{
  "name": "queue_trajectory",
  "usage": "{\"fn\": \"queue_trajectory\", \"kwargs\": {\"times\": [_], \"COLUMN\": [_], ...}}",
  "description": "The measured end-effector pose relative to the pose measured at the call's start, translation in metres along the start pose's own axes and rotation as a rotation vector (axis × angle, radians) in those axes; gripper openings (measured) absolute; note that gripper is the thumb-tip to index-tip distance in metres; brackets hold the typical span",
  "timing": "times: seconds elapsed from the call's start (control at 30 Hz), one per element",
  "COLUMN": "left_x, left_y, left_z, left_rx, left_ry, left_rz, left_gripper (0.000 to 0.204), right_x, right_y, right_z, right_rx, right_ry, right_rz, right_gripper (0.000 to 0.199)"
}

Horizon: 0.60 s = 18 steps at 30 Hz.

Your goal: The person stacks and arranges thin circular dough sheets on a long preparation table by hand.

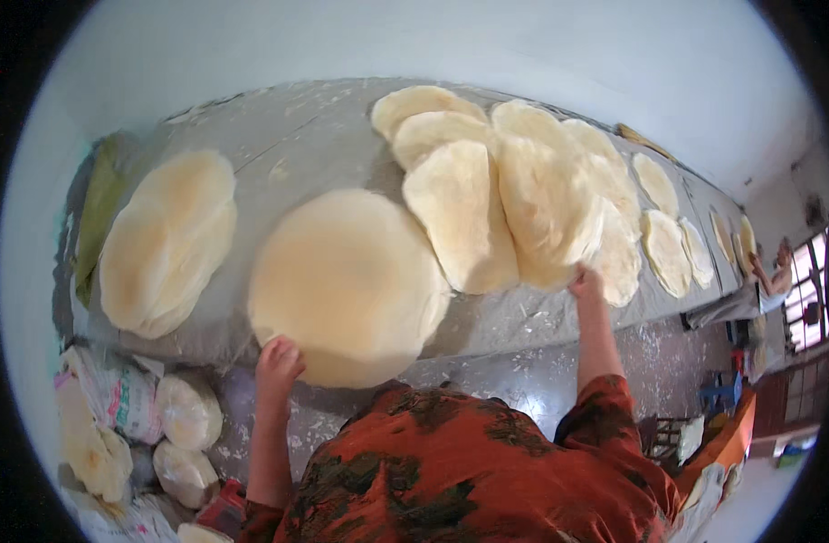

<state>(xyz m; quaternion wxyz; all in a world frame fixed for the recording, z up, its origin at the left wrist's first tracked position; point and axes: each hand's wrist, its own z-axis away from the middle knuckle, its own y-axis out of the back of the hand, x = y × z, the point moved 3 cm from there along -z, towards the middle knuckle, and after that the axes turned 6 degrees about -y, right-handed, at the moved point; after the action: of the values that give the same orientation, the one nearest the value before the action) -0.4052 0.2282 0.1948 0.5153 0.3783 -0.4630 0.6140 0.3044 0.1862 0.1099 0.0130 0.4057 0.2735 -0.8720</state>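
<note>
A large round pale flatbread [342,271] lies on top of a stack at the table's near edge, a little over that edge. My left hand [281,358] is closed at its lower left rim, fingers pinching the edge. To the right, my right hand [585,281] is reached out, its fingers closed on the near edge of a flatbread [550,204] in an overlapping row. Beside that one, more thin flatbreads [458,204] lie partly over each other. The undersides of the breads and my fingertips are hidden.
A stack of oval flatbreads [170,240] lies at the left of the long grey table [288,136]. More flatbreads [668,252] reach rightward, where another person [767,285] stands. Bagged round breads [188,412] sit at lower left. A brush [643,138] lies by the wall.
</note>
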Motion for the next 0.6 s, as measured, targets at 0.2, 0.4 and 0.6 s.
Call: {"fn": "queue_trajectory", "kwargs": {"times": [0.2,0.4,0.6], "left_x": [0.0,-0.003,-0.008], "left_y": [0.002,-0.037,-0.069], "left_z": [0.009,-0.008,0.007], "left_rx": [0.05,-0.019,-0.056], "left_ry": [0.042,0.026,-0.017], "left_rz": [0.005,-0.05,-0.09], "left_gripper": [0.03,0.022,0.026], "right_x": [0.054,0.159,0.181], "right_y": [0.025,-0.174,-0.299], "right_z": [0.079,0.176,0.148], "right_rx": [0.349,-0.593,-0.351], "right_ry": [0.661,0.837,0.495], "right_rz": [1.116,1.353,1.73], "right_gripper": [0.035,0.043,0.059]}}
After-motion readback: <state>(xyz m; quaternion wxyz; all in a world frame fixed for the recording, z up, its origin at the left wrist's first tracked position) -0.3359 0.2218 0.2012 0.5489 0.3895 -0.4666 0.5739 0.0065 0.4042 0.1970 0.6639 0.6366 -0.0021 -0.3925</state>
